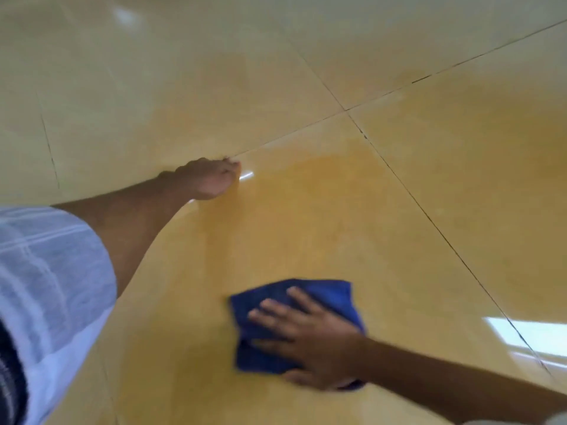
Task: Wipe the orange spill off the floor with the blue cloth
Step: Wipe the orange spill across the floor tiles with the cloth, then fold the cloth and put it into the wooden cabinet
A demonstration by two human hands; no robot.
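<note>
Sleeve: your pale checked sleeve (52, 289) fills the lower left, nearest the lens.
Right hand: your right hand (310, 342) lies flat on the blue cloth (325, 297), fingers spread and nearly straight, pressing rather than gripping.
Cloth: bunched on the floor (445, 41) in the lower middle, blurred as if mid-stroke.
Left hand: your left hand (211, 179) is planted on the tile farther off; its fingers look curled under, but blur hides whether they hold anything.
Spill: the orange spill (322, 191) shows as a wide orange sheen between your hands and past the grout line to the right.
Progress: early to middling, I judge; most of the film remains to be wiped.
</note>
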